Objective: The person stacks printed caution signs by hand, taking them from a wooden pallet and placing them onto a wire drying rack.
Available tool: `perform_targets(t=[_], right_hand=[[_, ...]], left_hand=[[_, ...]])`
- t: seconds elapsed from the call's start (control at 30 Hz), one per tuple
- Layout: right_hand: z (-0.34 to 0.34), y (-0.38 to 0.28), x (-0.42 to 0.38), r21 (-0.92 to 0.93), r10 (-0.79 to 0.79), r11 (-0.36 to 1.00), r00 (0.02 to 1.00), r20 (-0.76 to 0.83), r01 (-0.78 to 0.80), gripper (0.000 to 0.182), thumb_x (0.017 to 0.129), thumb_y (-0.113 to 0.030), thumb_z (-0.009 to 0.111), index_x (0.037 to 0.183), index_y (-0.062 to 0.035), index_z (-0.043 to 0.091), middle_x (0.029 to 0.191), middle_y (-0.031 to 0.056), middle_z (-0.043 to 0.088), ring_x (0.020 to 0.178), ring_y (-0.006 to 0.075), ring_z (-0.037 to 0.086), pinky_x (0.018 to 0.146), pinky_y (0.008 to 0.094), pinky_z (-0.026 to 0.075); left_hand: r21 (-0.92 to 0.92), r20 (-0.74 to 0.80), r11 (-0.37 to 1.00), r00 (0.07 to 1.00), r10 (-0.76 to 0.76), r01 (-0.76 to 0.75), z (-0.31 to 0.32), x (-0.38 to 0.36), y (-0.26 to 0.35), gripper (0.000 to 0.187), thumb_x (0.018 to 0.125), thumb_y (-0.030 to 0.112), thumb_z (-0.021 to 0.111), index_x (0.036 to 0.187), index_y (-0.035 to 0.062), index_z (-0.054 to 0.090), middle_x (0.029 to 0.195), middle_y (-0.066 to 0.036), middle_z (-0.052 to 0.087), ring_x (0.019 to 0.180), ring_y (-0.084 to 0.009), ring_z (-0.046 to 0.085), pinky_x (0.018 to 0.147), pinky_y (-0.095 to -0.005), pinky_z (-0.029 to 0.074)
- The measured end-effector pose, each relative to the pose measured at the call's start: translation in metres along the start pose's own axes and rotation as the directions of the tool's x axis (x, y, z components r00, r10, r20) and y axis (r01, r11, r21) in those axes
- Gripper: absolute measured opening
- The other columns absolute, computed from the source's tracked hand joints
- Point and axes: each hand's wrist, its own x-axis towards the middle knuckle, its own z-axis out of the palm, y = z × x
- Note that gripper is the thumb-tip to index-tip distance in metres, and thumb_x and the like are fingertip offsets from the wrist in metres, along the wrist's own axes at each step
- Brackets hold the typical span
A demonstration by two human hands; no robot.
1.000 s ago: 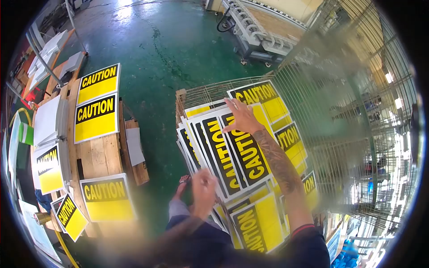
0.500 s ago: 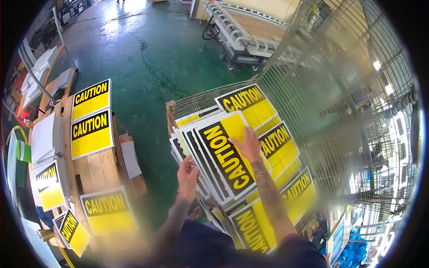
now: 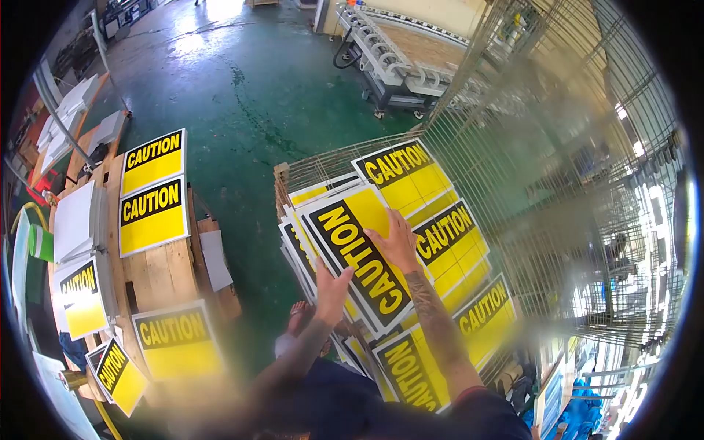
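A stack of yellow-and-black CAUTION signs lies in the wire rack, its top sign turned so the lettering runs slantwise. My left hand is at the stack's near left edge, fingers stretched along it and thumb apart. Spread fingers of my right hand rest on the right side of the top sign, the thumb over its yellow part. Beside that hand lies another CAUTION sign, with one more CAUTION sign beyond it. The undersides of the stack are hidden.
A wire mesh rack surrounds the signs, its tall side panel rising at right. On the left, a wooden pallet table carries CAUTION signs and white sheets. Green floor runs between. A wheeled machine table stands behind.
The fanned signs under my hands have come together into a neater stack, the top one shifting left. My left hand has moved right and its fingers have straightened; my right hand has moved slightly left.
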Motion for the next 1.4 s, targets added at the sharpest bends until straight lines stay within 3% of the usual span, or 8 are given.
perform_targets(t=[0.23, 0.4, 0.53, 0.67, 0.8, 0.93, 1.1, 1.4], right_hand=[[-0.092, -0.007, 0.033, 0.019, -0.275, 0.961, 0.951, 0.14, 0.275, 0.11, 0.077, -0.05, 0.09, 0.162, -0.0066, 0.035, 0.165, 0.0221, 0.04, 0.153, 0.0417, 0.035, 0.126, 0.0493, 0.029], [-0.227, -0.149, 0.047, 0.16, -0.676, 0.733, 0.734, 0.062, 0.662, 0.115, 0.064, -0.02, 0.098, 0.161, -0.0061, 0.038, 0.161, 0.0221, 0.045, 0.15, 0.0334, 0.042, 0.125, 0.044, 0.033], [-0.239, -0.229, 0.006, 0.679, -0.546, 0.73, 0.667, 0.507, 0.081, 0.064, 0.071, -0.002, 0.092, 0.129, 0.0007, 0.066, 0.12, 0.0081, 0.076, 0.109, 0.0175, 0.072, 0.096, 0.0359, 0.057], [-0.127, -0.264, -0.077, 0.825, -0.594, 0.56, 0.73, 0.336, 0.075, 0.048, 0.083, -0.004, 0.088, 0.126, 0.0004, 0.068, 0.115, 0.0056, 0.076, 0.099, 0.0131, 0.071, 0.091, 0.0313, 0.058], [-0.01, -0.3, -0.178, 0.96, -0.603, 0.267, 0.763, 0.232, -0.081, 0.035, 0.088, -0.005, 0.085, 0.12, 0.0, 0.071, 0.107, 0.0043, 0.077, 0.094, 0.009, 0.069, 0.081, 0.0279, 0.057], [0.061, -0.33, -0.272, 0.945, -0.584, 0.274, 0.75, 0.31, -0.178, 0.018, 0.092, -0.007, 0.082, 0.107, 0.0027, 0.077, 0.096, 0.0049, 0.079, 0.092, 0.0086, 0.069, 0.077, 0.0271, 0.056], [0.149, -0.363, -0.36, 0.966, -0.6, 0.207, 0.76, 0.25, -0.154, 0.014, 0.093, -0.006, 0.079, 0.106, 0.0008, 0.079, 0.1, 0.008, 0.079, 0.096, 0.014, 0.072, 0.085, 0.0298, 0.056], [0.236, -0.354, -0.426, 0.865, -0.418, 0.5, 0.884, 0.211, 0.03, 0.04, 0.082, -0.003, 0.081, 0.119, -0.0043, 0.069, 0.111, 0.0045, 0.07, 0.105, 0.0147, 0.066, 0.091, 0.0312, 0.054]], left_hand=[[0.078, 0.209, 0.983, 0.967, 0.146, -0.165, 0.001, -0.023, 0.062, 0.05, 0.101, -0.004, 0.056, 0.149, -0.0014, 0.044, 0.14, -0.012, 0.063, 0.126, -0.0201, 0.062, 0.109, -0.0348, 0.05], [0.605, 0.491, 0.564, 0.821, 0.292, -0.562, -0.017, -0.088, 0.204, 0.05, 0.098, 0.001, 0.06, 0.147, -0.0001, 0.047, 0.129, -0.019, 0.069, 0.113, -0.0316, 0.07, 0.097, -0.0369, 0.053], [0.749, 0.619, 0.141, 0.759, 0.202, -0.648, -0.044, -0.17, 0.298, 0.051, 0.095, 0.002, 0.059, 0.145, 0.0026, 0.048, 0.113, -0.024, 0.071, 0.101, -0.044, 0.07, 0.086, -0.0471, 0.056], [0.877, 0.469, -0.188, 0.873, 0.136, -0.442, -0.104, -0.256, 0.362, 0.044, 0.096, 0.01, 0.066, 0.14, 0.0073, 0.059, 0.116, -0.018, 0.073, 0.098, -0.0399, 0.073, 0.088, -0.0468, 0.058], [0.991, 0.125, -0.11, 0.803, 0.583, -0.074, -0.206, -0.361, 0.396, 0.098, 0.065, 0.021, 0.096, 0.152, 0.0071, 0.054, 0.155, -0.01, 0.057, 0.146, -0.0266, 0.05, 0.12, -0.0451, 0.041], [0.785, -0.192, 0.533, 0.694, 0.694, -0.316, -0.386, -0.422, 0.303, 0.151, 0.049, 0.059, 0.1, 0.166, 0.0006, 0.024, 0.17, -0.017, 0.033, 0.156, -0.0307, 0.033, 0.131, -0.0476, 0.021], [0.654, -0.333, 0.697, 0.715, 0.615, -0.295, -0.483, -0.428, 0.227, 0.044, 0.078, 0.0, 0.086, 0.113, 0.0048, 0.059, 0.119, -0.012, 0.063, 0.126, -0.0262, 0.059, 0.114, -0.0407, 0.042], [0.681, -0.328, 0.706, 0.78, 0.533, -0.196, -0.624, -0.401, 0.139, 0.04, 0.091, 0.011, 0.075, 0.125, 0.0057, 0.056, 0.123, -0.012, 0.063, 0.121, -0.0218, 0.061, 0.109, -0.0393, 0.047]])
